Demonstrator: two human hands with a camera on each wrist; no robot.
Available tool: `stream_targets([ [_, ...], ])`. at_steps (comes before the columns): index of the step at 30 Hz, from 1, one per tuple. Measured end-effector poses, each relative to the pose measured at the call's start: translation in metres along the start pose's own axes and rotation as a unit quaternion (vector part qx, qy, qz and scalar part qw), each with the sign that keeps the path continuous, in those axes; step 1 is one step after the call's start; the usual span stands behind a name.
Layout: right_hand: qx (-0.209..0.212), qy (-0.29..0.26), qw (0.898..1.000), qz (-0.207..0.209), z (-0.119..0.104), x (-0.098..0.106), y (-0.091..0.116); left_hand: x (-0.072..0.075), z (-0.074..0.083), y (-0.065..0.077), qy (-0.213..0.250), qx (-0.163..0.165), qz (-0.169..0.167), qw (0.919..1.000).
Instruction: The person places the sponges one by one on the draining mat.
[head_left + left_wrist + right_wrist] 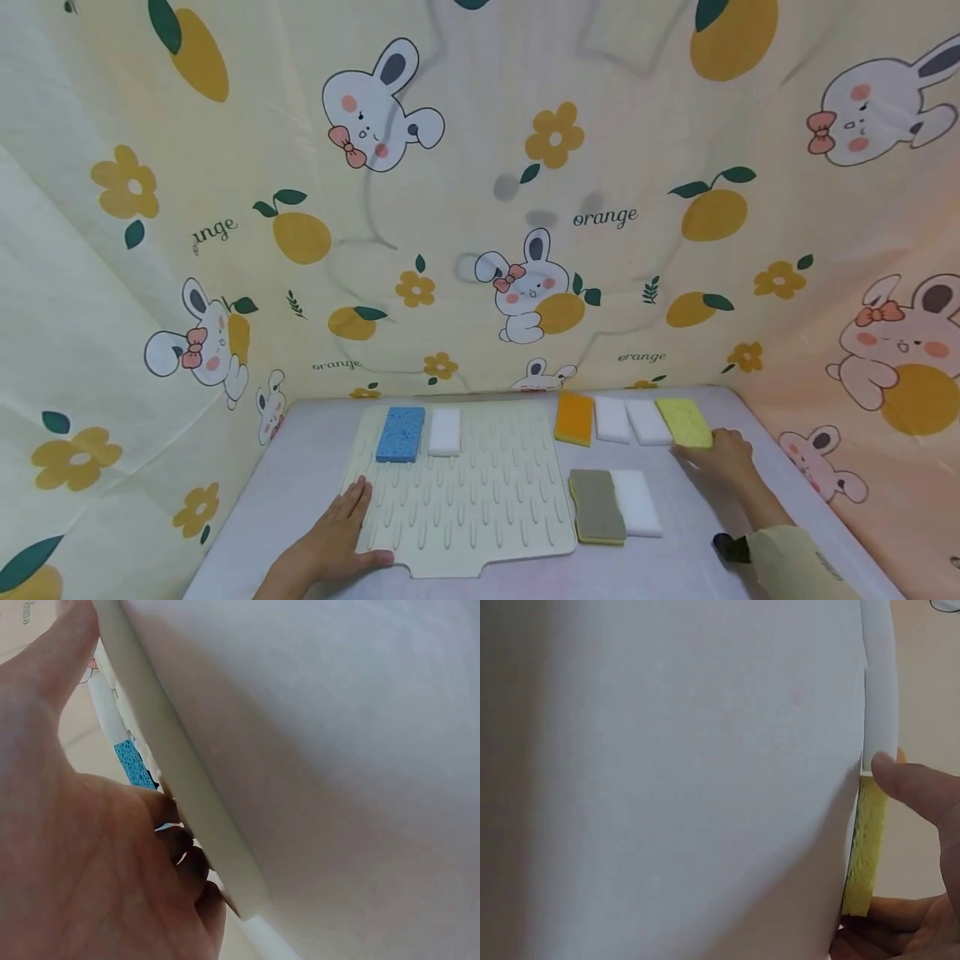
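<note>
Patterned sheeting encloses a pale table at the rear and both sides, cream at left and centre, peach toward the right. Its printed motifs comprise rabbits, oranges, five-petalled flowers and the lettering "orange". Faint grey lines and blotches mark the central panel. Lighting is soft; the tabletop appears whitish, with a slight lilac cast.

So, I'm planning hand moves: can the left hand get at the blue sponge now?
Probably yes: the left hand rests at the edge of the pale mat, with only bare mat showing between it and the blue sponge.
</note>
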State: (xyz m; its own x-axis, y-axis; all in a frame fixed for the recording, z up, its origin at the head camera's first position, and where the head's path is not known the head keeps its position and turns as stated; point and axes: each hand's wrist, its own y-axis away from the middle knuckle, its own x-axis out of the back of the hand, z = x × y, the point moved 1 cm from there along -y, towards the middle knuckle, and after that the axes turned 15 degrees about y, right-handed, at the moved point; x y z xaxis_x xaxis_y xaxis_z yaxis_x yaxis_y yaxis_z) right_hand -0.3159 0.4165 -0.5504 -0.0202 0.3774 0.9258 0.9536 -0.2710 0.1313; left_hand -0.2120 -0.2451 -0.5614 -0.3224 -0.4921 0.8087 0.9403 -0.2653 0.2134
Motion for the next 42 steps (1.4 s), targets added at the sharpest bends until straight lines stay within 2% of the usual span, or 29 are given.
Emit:
stream_targets([
  [14, -0.024, -0.002, 1.0, 0.016, -0.009, -0.009, -0.001, 0.002, 0.005, 0.002, 0.005, 0.006, -0.001, 1.0],
  [19, -0.008, 0.006, 1.0, 0.023, -0.009, -0.006, 0.001, 0.002, 0.004, 0.001, 0.004, 0.004, 0.0, 1.0],
  [27, -0.003, 0.009, 1.0, 0.01, -0.007, 0.0, 0.003, 0.001, 0.0, 0.0, 0.005, 0.007, -0.002, 1.0],
  [33, -0.007, -0.014, 1.0, 0.018, -0.007, 0.002, 0.007, 0.002, 0.001, 0.001, 0.005, 0.004, -0.008, 0.9999],
  [39, -0.003, -0.032, 0.999, 0.032, 0.0, 0.001, 0.002, 0.003, 0.003, 0.0, 0.003, 0.005, -0.006, 1.0],
  [42, -0.011, -0.047, 0.999, 0.025, 0.002, 0.002, 0.0, 0.003, 0.004, 0.0, 0.005, 0.007, -0.007, 0.9999],
])
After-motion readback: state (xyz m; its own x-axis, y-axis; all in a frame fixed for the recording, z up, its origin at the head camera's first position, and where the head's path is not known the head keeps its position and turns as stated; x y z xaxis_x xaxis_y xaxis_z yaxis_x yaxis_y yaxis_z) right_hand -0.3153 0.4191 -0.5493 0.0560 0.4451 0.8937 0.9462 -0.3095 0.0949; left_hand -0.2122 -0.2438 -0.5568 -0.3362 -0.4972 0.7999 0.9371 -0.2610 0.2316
